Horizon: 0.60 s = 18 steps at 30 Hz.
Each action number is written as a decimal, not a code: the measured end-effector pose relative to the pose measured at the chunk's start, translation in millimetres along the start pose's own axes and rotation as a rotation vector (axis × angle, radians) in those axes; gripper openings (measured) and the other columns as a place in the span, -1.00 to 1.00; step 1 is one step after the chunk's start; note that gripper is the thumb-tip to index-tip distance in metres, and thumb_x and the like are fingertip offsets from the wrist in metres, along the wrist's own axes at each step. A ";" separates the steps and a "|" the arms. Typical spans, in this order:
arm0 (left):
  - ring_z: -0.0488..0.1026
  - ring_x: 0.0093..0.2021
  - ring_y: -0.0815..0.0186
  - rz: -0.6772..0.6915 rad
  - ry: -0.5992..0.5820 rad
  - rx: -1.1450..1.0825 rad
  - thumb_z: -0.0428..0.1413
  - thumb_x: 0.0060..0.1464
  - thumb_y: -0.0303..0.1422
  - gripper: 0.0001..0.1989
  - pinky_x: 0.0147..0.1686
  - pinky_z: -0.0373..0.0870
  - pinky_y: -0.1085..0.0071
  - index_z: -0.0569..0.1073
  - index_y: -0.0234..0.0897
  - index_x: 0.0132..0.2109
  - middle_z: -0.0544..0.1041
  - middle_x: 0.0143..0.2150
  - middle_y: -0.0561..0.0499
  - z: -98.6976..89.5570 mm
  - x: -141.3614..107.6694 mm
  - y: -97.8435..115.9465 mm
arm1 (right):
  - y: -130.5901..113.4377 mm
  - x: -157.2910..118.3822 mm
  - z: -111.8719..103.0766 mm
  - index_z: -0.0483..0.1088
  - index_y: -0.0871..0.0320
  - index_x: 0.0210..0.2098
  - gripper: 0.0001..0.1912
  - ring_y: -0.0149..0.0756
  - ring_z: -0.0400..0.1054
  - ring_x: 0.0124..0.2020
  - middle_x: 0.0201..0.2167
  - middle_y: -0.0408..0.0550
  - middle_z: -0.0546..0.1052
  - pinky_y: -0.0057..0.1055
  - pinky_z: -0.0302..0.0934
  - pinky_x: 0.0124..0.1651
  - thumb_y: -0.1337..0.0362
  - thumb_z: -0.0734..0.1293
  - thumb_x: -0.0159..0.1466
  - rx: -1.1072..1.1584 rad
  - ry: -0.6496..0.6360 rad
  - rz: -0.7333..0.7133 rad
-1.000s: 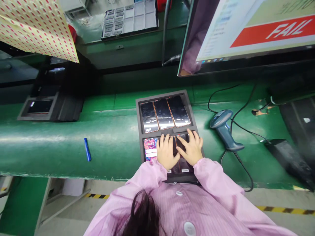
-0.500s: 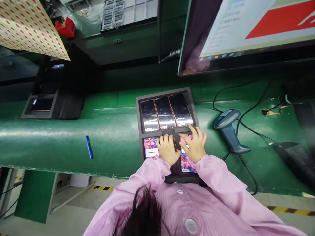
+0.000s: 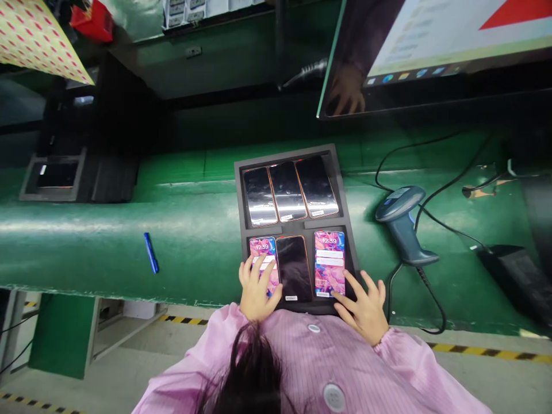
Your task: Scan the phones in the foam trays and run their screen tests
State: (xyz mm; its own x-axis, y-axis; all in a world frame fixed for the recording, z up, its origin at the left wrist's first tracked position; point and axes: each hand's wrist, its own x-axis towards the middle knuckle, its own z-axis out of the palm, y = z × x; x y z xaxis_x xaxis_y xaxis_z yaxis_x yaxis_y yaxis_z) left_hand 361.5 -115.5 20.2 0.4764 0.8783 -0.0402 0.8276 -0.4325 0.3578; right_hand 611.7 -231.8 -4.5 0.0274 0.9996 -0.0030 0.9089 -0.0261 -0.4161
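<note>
A dark tray (image 3: 293, 228) lies before me with several phones in it. My left hand (image 3: 259, 287) rests over the lit phone (image 3: 263, 247) at the tray's lower left, fingers apart, with nothing held. Beside that phone lies a dark-screened phone (image 3: 294, 269). My right hand (image 3: 364, 305) is spread at the lower right, its fingertips at the edge of another lit phone (image 3: 330, 265) showing 12:39. Three dark phones, the middle one (image 3: 288, 191) among them, fill the tray's upper compartment.
A barcode scanner (image 3: 403, 221) with cables stands right of the tray. A blue pen (image 3: 151, 253) lies to the left. Black stacked trays (image 3: 114, 178) are at the far left, a monitor (image 3: 414, 103) at the upper right, a red box (image 3: 92, 22) at the upper left.
My left hand has moved left, off the middle dark phone and over the left lit one. My right hand has moved down and right, uncovering most of the right lit phone.
</note>
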 end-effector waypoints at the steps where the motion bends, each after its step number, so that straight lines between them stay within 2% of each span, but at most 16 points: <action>1: 0.01 0.23 -0.03 0.000 0.008 -0.002 0.00 0.03 -0.32 -0.58 0.13 0.01 -0.08 0.34 -0.26 0.06 0.27 0.15 -0.19 -1.7 -12.1 -7.3 | 0.6 5.2 0.1 0.54 -0.12 -0.31 -0.78 0.19 -0.04 0.17 0.11 -0.03 0.31 0.27 -0.19 0.06 0.10 0.24 0.20 -0.023 -0.012 0.036; 3: 0.02 0.22 0.00 0.023 0.012 -0.006 -0.01 0.04 -0.34 -0.64 0.11 0.08 -0.04 0.38 -0.25 0.02 0.29 0.13 -0.18 -3.4 -34.5 -19.4 | 1.6 21.8 -1.5 0.51 -0.11 -0.20 -0.74 0.22 -0.05 0.17 0.15 0.01 0.27 0.28 -0.16 0.04 0.10 0.22 0.22 -0.100 -0.016 0.115; 5: 0.03 0.22 -0.01 0.111 -0.013 -0.002 0.00 0.04 -0.33 -0.68 0.09 0.12 -0.04 0.43 -0.19 -0.03 0.29 0.13 -0.16 -3.3 -50.2 -28.3 | 0.6 39.4 -4.3 0.45 -0.04 -0.06 -0.66 0.24 -0.06 0.17 0.19 0.09 0.22 0.29 -0.11 0.01 0.12 0.19 0.24 -0.173 0.004 0.171; 7: 0.02 0.21 -0.05 0.204 -0.080 0.024 0.02 0.02 -0.30 -0.69 0.07 0.11 -0.09 0.47 -0.09 -0.06 0.29 0.15 -0.13 -2.7 -54.3 -34.9 | -4.4 50.3 -5.7 0.41 0.00 -0.01 -0.62 0.25 -0.08 0.17 0.20 0.12 0.18 0.28 -0.10 0.00 0.10 0.18 0.24 -0.160 0.003 0.130; 9: 0.01 0.21 -0.08 0.206 -0.137 0.069 0.03 0.01 -0.28 -0.68 0.07 0.04 -0.14 0.47 0.02 -0.06 0.27 0.18 -0.08 -3.8 -44.4 -40.5 | -13.1 53.0 -3.7 0.47 -0.07 -0.11 -0.66 0.23 -0.10 0.18 0.20 0.02 0.20 0.28 -0.16 0.03 0.04 0.20 0.21 -0.063 -0.063 -0.045; 10: 0.00 0.22 -0.09 0.159 -0.138 0.096 0.03 0.02 -0.28 -0.68 0.08 0.01 -0.16 0.47 0.04 -0.05 0.26 0.19 -0.07 -5.5 -35.0 -43.2 | -18.0 52.8 -1.5 0.50 -0.11 -0.18 -0.70 0.21 -0.10 0.18 0.19 -0.04 0.22 0.29 -0.21 0.05 0.01 0.22 0.20 -0.013 -0.113 -0.155; 12: -0.04 0.23 -0.11 0.024 -0.082 0.147 0.00 0.05 -0.30 -0.65 0.10 -0.04 -0.17 0.45 0.02 -0.01 0.22 0.22 -0.09 -10.9 -11.9 -48.2 | -27.2 54.5 3.5 0.52 -0.15 -0.28 -0.74 0.19 -0.11 0.18 0.18 -0.14 0.25 0.30 -0.30 0.07 -0.01 0.23 0.19 0.037 -0.201 -0.313; 13: -0.08 0.25 -0.13 -0.042 -0.034 0.163 -0.03 0.07 -0.31 -0.64 0.09 -0.04 -0.17 0.44 -0.03 0.02 0.18 0.23 -0.12 -14.1 -0.8 -50.1 | -30.7 58.2 5.5 0.52 -0.15 -0.29 -0.74 0.18 -0.11 0.18 0.18 -0.15 0.25 0.30 -0.32 0.08 -0.01 0.23 0.20 0.030 -0.224 -0.340; 15: -0.14 0.26 -0.14 -0.049 0.036 0.147 -0.06 0.09 -0.33 -0.63 0.09 -0.04 -0.16 0.43 -0.12 0.04 0.13 0.25 -0.17 -19.4 14.5 -51.1 | -34.2 73.2 6.6 0.50 -0.11 -0.20 -0.73 0.19 -0.12 0.19 0.20 -0.10 0.23 0.31 -0.29 0.07 0.02 0.23 0.21 -0.032 -0.227 -0.298; 16: -0.12 0.26 -0.12 0.015 0.040 0.117 -0.06 0.08 -0.33 -0.63 0.10 -0.03 -0.15 0.43 -0.15 0.03 0.15 0.24 -0.17 -20.5 17.3 -49.7 | -34.0 83.8 5.5 0.47 -0.09 -0.13 -0.70 0.20 -0.12 0.19 0.21 -0.05 0.21 0.30 -0.26 0.07 0.04 0.23 0.22 -0.071 -0.205 -0.250; 18: -0.05 0.23 -0.06 0.231 -0.015 0.041 -0.05 0.06 -0.31 -0.64 0.10 -0.02 -0.11 0.44 -0.13 0.00 0.24 0.19 -0.13 -18.5 13.6 -42.8 | -30.0 107.3 0.7 0.41 -0.04 -0.01 -0.63 0.22 -0.13 0.19 0.22 0.02 0.19 0.30 -0.20 0.05 0.08 0.22 0.22 -0.138 -0.133 -0.150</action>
State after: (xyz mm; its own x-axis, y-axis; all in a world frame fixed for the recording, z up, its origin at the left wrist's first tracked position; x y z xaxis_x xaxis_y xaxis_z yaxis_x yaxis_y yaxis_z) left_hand 327.1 -81.2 21.6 0.6587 0.7520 0.0247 0.7072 -0.6299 0.3211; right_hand 587.2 -123.8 7.0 -0.1591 0.9845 -0.0737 0.9472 0.1312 -0.2925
